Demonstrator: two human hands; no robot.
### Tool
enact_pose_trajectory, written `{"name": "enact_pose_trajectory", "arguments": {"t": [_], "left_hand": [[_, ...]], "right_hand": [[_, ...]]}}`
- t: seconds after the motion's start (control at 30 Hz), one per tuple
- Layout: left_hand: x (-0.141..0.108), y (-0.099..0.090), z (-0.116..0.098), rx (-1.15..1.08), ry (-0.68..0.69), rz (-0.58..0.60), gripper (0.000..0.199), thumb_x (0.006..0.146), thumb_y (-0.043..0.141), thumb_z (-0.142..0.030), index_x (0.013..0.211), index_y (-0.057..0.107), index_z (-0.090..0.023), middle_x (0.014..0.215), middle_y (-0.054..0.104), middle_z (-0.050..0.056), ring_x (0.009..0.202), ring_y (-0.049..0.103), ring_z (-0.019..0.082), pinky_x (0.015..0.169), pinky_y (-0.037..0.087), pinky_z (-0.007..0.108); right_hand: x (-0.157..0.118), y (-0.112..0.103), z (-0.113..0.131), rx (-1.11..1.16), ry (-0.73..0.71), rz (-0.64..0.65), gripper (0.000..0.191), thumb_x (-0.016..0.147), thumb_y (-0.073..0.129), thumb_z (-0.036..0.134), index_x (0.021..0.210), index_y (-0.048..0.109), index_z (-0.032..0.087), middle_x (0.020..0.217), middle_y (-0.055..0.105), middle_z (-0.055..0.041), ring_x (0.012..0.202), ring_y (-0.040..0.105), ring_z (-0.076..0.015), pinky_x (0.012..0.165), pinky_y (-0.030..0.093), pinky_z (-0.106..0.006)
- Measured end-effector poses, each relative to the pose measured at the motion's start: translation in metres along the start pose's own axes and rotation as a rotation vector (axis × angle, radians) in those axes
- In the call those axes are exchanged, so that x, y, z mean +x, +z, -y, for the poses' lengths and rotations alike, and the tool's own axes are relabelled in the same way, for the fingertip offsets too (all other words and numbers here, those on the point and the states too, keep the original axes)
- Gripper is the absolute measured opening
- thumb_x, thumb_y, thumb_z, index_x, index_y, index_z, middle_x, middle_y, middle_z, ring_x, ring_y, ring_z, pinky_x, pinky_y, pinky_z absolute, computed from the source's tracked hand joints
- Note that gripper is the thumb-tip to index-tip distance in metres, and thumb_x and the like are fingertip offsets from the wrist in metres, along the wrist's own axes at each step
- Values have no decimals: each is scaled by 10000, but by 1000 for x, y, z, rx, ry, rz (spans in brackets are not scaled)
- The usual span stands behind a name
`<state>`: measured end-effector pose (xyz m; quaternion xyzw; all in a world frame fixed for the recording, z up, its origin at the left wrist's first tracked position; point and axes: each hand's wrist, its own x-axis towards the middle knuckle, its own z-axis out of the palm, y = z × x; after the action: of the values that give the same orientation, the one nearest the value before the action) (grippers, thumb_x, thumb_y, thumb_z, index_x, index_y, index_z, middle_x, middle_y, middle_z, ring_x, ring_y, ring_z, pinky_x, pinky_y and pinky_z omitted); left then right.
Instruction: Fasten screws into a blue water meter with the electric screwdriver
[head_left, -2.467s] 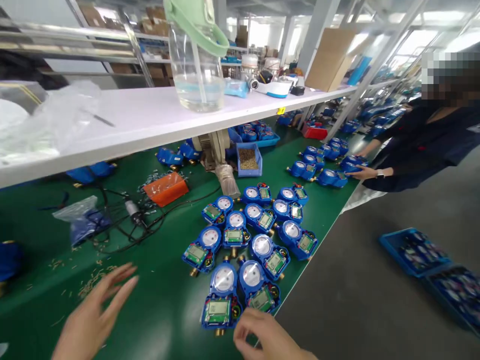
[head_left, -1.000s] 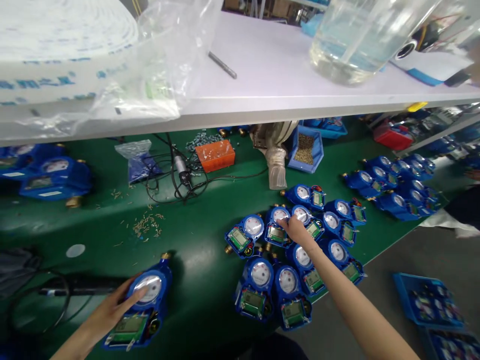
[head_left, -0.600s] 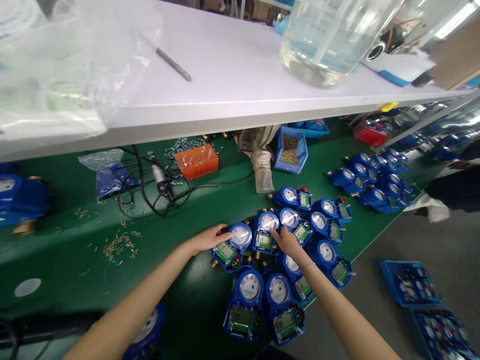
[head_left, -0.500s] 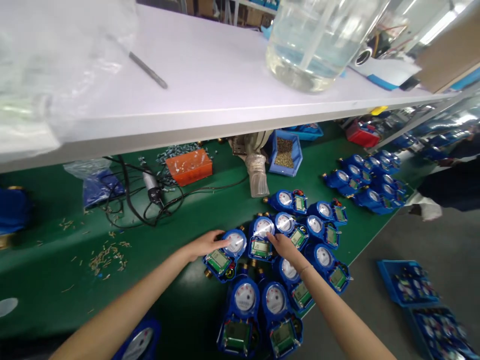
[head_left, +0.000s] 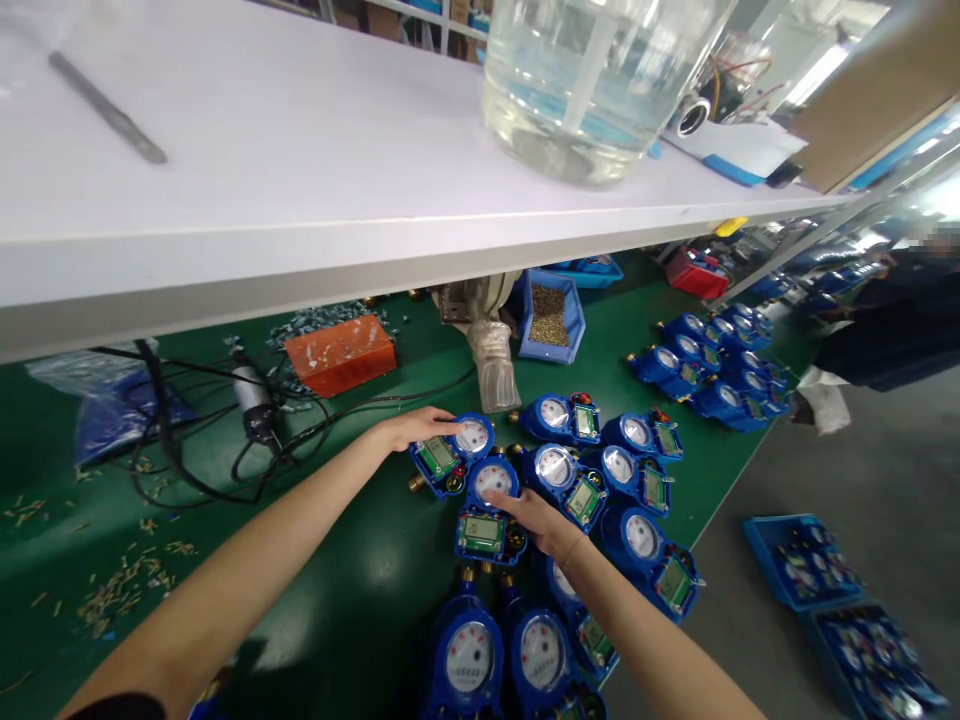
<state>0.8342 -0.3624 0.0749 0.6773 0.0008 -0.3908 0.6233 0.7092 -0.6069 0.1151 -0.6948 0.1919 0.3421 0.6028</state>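
My left hand [head_left: 420,428] grips a blue meter [head_left: 472,435] with a white round dial and a green circuit board, near the middle of the green bench. Just right of it and lower, my right hand [head_left: 529,515] is closed on a second blue meter [head_left: 491,482], its thumb across the dial. The two held meters lie close together on the bench. Several more meters crowd the right side, among them one [head_left: 555,467] beside my right hand and two large ones [head_left: 469,657] nearer me. The fingers under both held meters are partly hidden.
A white shelf [head_left: 337,235] crosses above the bench, bearing a clear container of liquid [head_left: 585,110]. Behind the hands are an orange bin [head_left: 341,355], a blue screw bin [head_left: 551,318], a tool with cables [head_left: 253,400] and a plastic-wrapped part [head_left: 493,370]. A person [head_left: 892,330] is at right.
My right hand has drawn its meter left and toward me, away from the group. My left hand's meter has shifted farther back on the bench. The camera view has turned slightly right.
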Motion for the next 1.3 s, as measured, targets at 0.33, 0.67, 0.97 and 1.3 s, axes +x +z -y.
{"name": "enact_pose_trajectory", "arguments": {"t": [0.33,0.67,0.97,1.3], "left_hand": [[6,23,8,-45,-1,-75,658,781,707,-512,1285,536,-125,1165,666,146,981,668,238,853,547,392],[-106,21,-1,55,144,-567,538,887,575,-482,1301,513,-145,1297,562,152,1164,556,250,1029,407,443],[-383,115,174,169,-421,-1014,878,612,708,-563,1347,480,-140,1237,534,246,1228,435,517,993,279,669],[-466,157,254,-504,-368,-761,834,668,559,-786,1259,429,-211,1077,715,87,1011,684,303,890,560,420]], "right_hand": [[-51,-8,33,37,-133,-178,638,693,803,464,1194,590,131,1186,674,-124,1120,627,-297,985,508,-415],[-138,36,68,37,-102,22,581,722,763,488,1175,623,152,1134,697,-124,1098,640,-316,980,509,-442],[-209,143,-1,-30,85,360,674,652,813,494,1203,601,169,1199,672,-111,1160,602,-324,1001,487,-469],[-189,222,-117,-182,116,451,674,637,820,512,1152,645,115,1147,693,-104,1127,620,-279,1013,454,-381]]}}
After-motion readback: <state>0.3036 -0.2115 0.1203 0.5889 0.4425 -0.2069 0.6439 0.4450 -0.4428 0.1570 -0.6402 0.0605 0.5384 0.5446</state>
